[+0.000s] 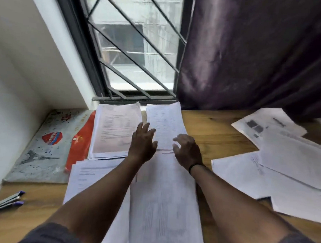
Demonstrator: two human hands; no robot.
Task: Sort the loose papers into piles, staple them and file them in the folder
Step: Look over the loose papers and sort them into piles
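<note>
So the papers are all over this desk (216, 134), a wooden one pushed up against a barred window (137, 47). There are two fairly neat stacks at the far edge by the sill: a left stack (115, 130) with a pinkish printed top sheet, and a right stack (165, 123) of white sheets with dense small text. A long white pile (163, 200) runs down the middle towards the camera, another sheet pile (93, 175) sits to its left, and a messy spread of loose sheets (283, 163) covers the right side, overlapping every which way.

The left hand (142, 142) is over the gap between the two far stacks, fingers spread and relaxed, holding nothing. The right hand (187, 150) sits just beside it over the middle pile, fingers loosely curved, also not gripping anything; it's got a dark band on the wrist.

The folder (44, 149), grey with a balloon and tower print, lies flat at the left by the wall, with something red (80, 143) and glossy lying on its right edge. A purple curtain (260, 52) hangs on the right. Pens (7, 201) are near the left edge, partly cut off. Everything's motion-blurred, so the print is unreadable.
</note>
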